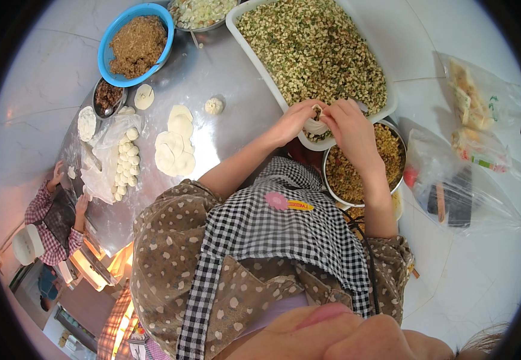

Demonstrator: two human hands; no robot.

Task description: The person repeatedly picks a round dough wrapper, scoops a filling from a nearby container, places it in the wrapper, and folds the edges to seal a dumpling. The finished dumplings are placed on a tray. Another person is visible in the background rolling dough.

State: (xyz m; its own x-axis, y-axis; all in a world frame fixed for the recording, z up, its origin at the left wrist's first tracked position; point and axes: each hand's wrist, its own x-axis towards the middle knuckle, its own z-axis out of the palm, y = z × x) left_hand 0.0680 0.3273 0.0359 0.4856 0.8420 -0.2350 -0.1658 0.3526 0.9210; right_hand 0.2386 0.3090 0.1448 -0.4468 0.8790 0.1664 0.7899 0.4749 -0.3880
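Observation:
Both of my hands are on a filled dough wrapper [316, 128], at the near corner of a white plastic tub [260, 58]. My left hand [293, 119] holds its left side, and my right hand [349, 126] pinches its gathered rim from the right. Some filling shows through the opening at the top. The tub is heaped with a diced filling [310, 49] flecked with green. To the left, one pleated bun [214, 106] sits on the metal table [238, 85]. Overlapping flat dough rounds [175, 153] lie farther left.
Dough pieces [128, 162] lie beside a plastic sheet [96, 180]. A blue basin [166, 49] and a small bowl [123, 101] hold brown fillings. A metal bowl [328, 180] stands under my right forearm. Plastic bags [481, 202] lie right. Another person [58, 225] works at far left.

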